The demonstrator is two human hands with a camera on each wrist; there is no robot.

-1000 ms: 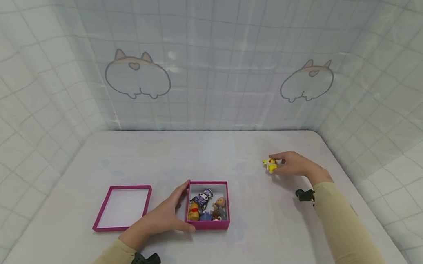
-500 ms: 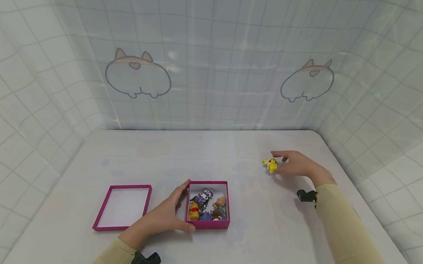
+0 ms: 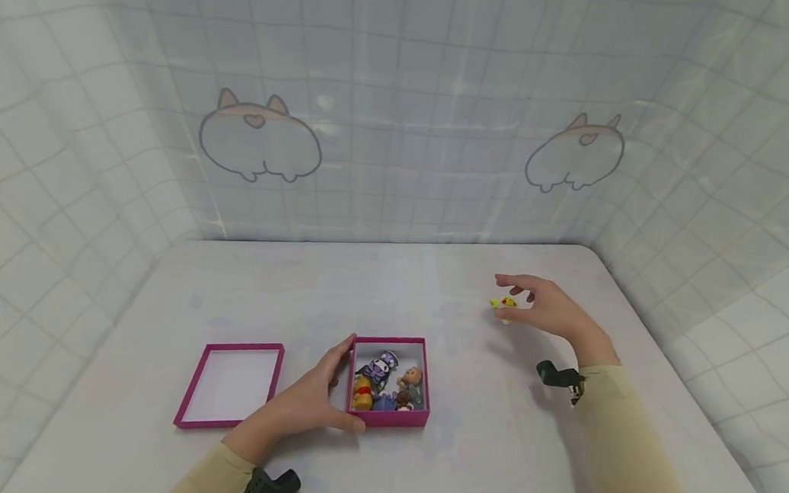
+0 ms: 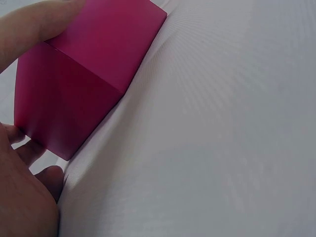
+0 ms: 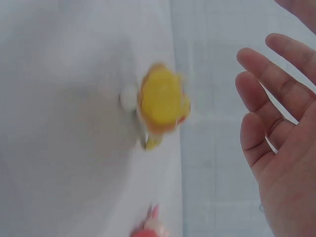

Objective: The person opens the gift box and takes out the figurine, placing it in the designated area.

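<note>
My left hand [image 3: 304, 404] grips the left side of a magenta box [image 3: 392, 420], thumb on its front wall and fingers along the back corner. The left wrist view shows the box [image 4: 74, 94] resting on the white surface. Inside are a purple-and-white figurine [image 3: 377, 370], a yellow bear figurine in red [image 3: 362, 395] and several smaller ones. At the back right, my right hand [image 3: 544, 309] hovers over a yellow-and-white figurine [image 3: 503, 303], fingers spread and apart from it. The right wrist view shows that yellow figurine [image 5: 160, 98] standing, beside the loosely bent fingers [image 5: 254, 91].
A magenta-rimmed lid [image 3: 205, 371], white inside, lies left of the box. Part of a pink-and-red figurine [image 5: 149, 228] shows at the bottom of the right wrist view. White grid-patterned curtains [image 3: 400, 163] enclose the back and sides of the table [image 3: 463, 450].
My right hand has drawn off the yellow figurine, its fingers and thumb rising and now partly covering it in the head view. The left hand and the box have stayed still.
</note>
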